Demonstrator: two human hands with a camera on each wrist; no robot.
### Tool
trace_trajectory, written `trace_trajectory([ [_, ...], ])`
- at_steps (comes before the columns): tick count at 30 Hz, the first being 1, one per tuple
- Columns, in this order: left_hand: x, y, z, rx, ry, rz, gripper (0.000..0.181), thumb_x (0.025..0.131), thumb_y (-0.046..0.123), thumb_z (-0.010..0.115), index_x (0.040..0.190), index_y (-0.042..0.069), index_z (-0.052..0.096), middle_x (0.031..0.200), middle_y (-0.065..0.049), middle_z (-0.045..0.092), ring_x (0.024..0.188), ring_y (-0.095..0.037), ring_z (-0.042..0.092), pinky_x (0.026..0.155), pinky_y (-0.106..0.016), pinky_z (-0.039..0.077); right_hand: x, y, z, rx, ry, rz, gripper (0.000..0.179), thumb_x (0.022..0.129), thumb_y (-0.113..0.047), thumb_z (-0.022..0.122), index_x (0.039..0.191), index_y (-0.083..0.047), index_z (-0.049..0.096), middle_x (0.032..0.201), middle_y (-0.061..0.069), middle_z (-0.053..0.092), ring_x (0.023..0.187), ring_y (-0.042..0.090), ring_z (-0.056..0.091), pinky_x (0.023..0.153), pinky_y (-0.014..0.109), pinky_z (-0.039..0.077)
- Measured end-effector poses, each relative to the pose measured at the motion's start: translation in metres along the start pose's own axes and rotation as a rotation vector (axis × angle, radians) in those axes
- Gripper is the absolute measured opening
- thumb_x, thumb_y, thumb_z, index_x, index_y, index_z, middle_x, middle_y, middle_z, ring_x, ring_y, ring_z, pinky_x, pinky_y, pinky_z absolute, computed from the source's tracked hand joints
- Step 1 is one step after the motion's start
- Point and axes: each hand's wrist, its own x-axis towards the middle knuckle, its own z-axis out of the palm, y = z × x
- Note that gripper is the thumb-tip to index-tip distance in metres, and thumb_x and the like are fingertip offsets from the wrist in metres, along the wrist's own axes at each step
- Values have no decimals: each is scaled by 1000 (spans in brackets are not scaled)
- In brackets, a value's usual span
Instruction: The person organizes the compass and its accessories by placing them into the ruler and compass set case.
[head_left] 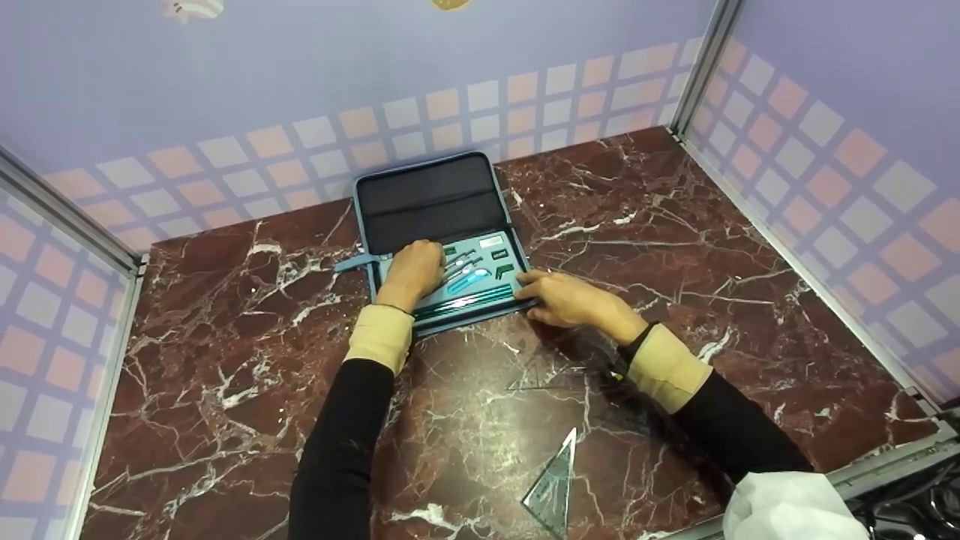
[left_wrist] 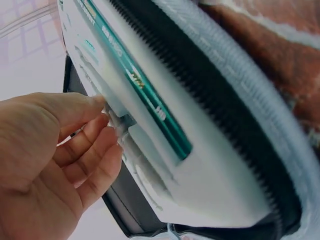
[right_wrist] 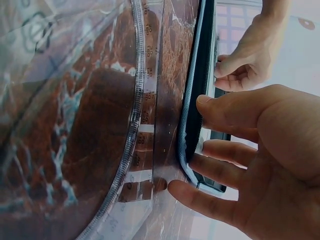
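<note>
A blue zip case (head_left: 361, 217) lies unfolded near the back wall, its black-lined lid raised. Its grey tray holds green pencils (head_left: 465, 302), a light-blue tool (head_left: 469, 280), a white eraser (head_left: 491, 241) and small dark-green pieces. My left hand (head_left: 416, 270) reaches over the tray's left half. In the left wrist view, its thumb and fingertips pinch a slim metal compass (left_wrist: 127, 122), partly hidden, beside a green HB pencil (left_wrist: 145, 95). My right hand (head_left: 570, 300) holds the case's front right corner, thumb on the zipped rim (right_wrist: 187, 120), fingers around the side.
A clear set square (head_left: 553, 487) lies near the front of the brown marbled table (head_left: 247, 390). Another clear triangle (head_left: 551, 379) lies below the right hand. A transparent protractor (right_wrist: 135, 115) shows close up in the right wrist view. Patterned walls (head_left: 420, 67) enclose the table.
</note>
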Motion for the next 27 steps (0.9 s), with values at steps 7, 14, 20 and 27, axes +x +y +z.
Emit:
trace_trajectory([
  [7,-3,-6,0,-33,-7,2,33,101,-3,52,70,7,56,74,-5,49,66,-19,40,62,-38,37,0,-1,0,13,8,-17,43,92,-7,71,133,4,66,151,27,48,138,46,47,115,53,37],
  [14,-15,-17,-12,-90,-49,-9,28,103,-3,51,115,0,76,118,-20,72,109,-39,68,94,-51,55,0,-2,-2,8,-5,1,43,92,-8,71,133,3,66,152,26,48,137,46,48,114,54,37],
  [20,-32,-28,-17,-137,-59,19,30,104,-3,49,121,-1,74,122,-22,70,114,-40,66,97,-51,53,1,-2,-1,5,-3,2,44,92,-8,71,134,2,66,152,26,48,135,47,49,114,54,38],
  [27,-60,-42,-14,-80,68,62,22,99,1,57,108,0,77,112,-21,72,105,-41,68,89,-55,55,1,0,-1,12,8,-7,43,91,-7,71,133,3,66,150,28,49,132,50,51,112,55,39],
])
